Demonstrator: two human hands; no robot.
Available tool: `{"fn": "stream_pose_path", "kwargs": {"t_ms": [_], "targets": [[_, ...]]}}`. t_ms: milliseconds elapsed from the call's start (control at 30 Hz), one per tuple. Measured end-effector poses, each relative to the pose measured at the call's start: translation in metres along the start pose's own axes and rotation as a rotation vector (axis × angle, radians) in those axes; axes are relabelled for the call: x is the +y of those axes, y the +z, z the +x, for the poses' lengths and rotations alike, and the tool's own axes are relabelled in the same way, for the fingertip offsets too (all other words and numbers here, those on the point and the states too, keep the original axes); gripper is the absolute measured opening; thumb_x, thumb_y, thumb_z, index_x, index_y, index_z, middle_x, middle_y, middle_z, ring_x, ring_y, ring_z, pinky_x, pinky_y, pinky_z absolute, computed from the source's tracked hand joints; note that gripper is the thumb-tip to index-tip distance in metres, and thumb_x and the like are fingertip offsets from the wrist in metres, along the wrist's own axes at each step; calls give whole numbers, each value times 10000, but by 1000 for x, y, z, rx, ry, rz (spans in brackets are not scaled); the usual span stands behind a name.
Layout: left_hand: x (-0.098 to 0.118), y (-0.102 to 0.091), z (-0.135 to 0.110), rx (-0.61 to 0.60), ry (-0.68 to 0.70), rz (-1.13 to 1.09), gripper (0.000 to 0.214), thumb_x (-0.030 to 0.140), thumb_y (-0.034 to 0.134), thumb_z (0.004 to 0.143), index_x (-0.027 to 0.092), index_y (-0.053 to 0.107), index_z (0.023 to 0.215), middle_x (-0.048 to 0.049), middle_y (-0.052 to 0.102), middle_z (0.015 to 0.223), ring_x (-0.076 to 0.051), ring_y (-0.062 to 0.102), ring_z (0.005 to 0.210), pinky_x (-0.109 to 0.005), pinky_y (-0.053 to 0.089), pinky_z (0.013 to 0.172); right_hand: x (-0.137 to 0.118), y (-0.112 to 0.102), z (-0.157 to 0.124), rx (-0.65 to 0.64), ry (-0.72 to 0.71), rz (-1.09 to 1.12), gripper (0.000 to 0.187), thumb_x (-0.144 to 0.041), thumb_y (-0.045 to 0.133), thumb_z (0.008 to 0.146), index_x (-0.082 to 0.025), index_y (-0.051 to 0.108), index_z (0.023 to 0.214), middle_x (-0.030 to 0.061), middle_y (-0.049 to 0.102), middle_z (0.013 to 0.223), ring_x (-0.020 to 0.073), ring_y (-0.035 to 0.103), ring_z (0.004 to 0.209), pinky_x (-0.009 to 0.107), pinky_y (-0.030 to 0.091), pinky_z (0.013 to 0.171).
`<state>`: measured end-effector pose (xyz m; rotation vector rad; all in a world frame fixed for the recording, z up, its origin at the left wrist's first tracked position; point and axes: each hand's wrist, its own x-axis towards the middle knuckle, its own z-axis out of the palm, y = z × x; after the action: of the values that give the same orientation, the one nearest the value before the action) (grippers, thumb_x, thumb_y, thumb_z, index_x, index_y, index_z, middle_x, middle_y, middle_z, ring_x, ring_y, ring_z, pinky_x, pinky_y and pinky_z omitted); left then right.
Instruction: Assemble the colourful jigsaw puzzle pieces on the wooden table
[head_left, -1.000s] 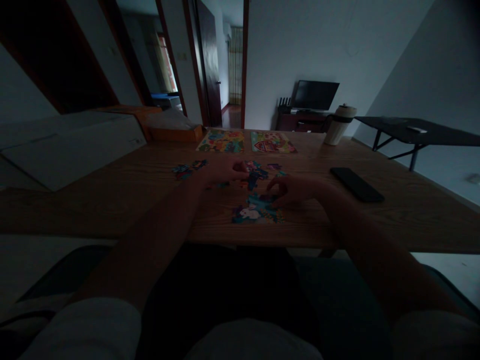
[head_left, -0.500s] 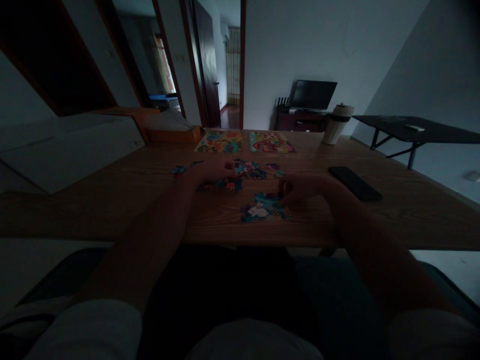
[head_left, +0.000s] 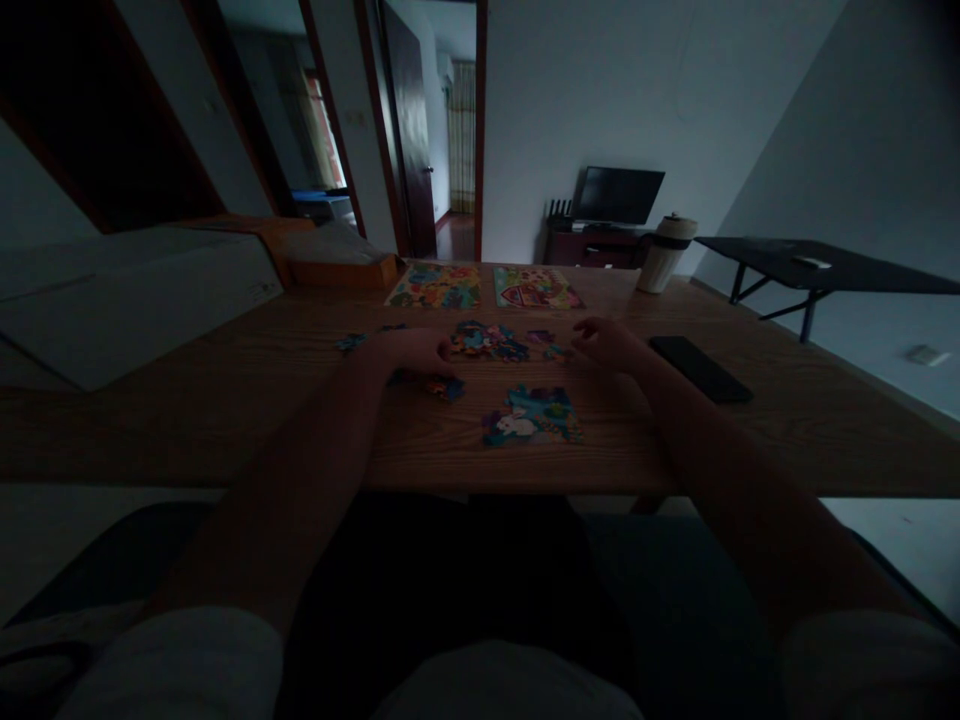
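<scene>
Two hands over the counter (head_left: 435, 450), light dim. Your left hand (head_left: 414, 350) is curled palm down, fingers drawn narrow above a few dark jigsaw pieces (head_left: 445, 388); cannot tell whether it grips one. Your right hand (head_left: 609, 345) has its fingers bent close together just beside some small pieces (head_left: 556, 352); whether anything is pinched there, cannot tell.

Joined section (head_left: 536, 415), white rabbit on it, lies flat between your forearms, towards the near edge of the counter, a strip of wood grain between it and that edge. Its upper outline is stepped and knobbed; the near side runs straighter. Both hands are apart from it.

Loose heap (head_left: 491, 340) sits beyond the section, between your hands, wood showing between the two. More pieces (head_left: 351, 342) show left of your left wrist.

Far side: two printed sheets, left one (head_left: 435, 287) and right one (head_left: 537, 288), side by side with a narrow gap. Right flank: black slab (head_left: 699, 368) near your right forearm, pale tumbler (head_left: 666, 258) farther back. Left flank: white box (head_left: 135, 290), well apart from the section
</scene>
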<state>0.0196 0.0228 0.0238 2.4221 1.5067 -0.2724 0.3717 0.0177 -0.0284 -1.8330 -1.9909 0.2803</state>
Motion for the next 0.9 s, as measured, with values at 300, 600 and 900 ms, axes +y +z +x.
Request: {"fn": "stream_pose_path", "kwargs": {"t_ms": [300, 600, 900], "targets": [[2, -2, 0, 130, 153, -188, 332, 493, 696, 770, 211, 683, 944, -23, 742, 906, -194, 667, 797, -239, 434, 626, 10, 7, 4, -221, -37, -49, 251, -410, 665, 918, -215, 784, 1022, 68, 779, 1025, 226, 714, 909, 290, 533, 802], [9, 6, 9, 399, 127, -229, 348, 479, 609, 882, 201, 704, 1069, -66, 757, 997, -222, 681, 890, -286, 488, 732, 6, 5, 0, -224, 6, -49, 297, -462, 703, 891, -218, 777, 1042, 96, 770, 1041, 251, 717, 911, 329, 548, 792], [-14, 17, 26, 453, -3, -60, 575, 595, 619, 871, 263, 647, 1339, -83, 656, 1362, -309, 593, 1230, -363, 436, 1012, 0, 6, 0, -218, 4, -59, 275, -414, 710, 893, -204, 770, 1059, 114, 760, 1059, 250, 708, 925, 333, 555, 800]]}}
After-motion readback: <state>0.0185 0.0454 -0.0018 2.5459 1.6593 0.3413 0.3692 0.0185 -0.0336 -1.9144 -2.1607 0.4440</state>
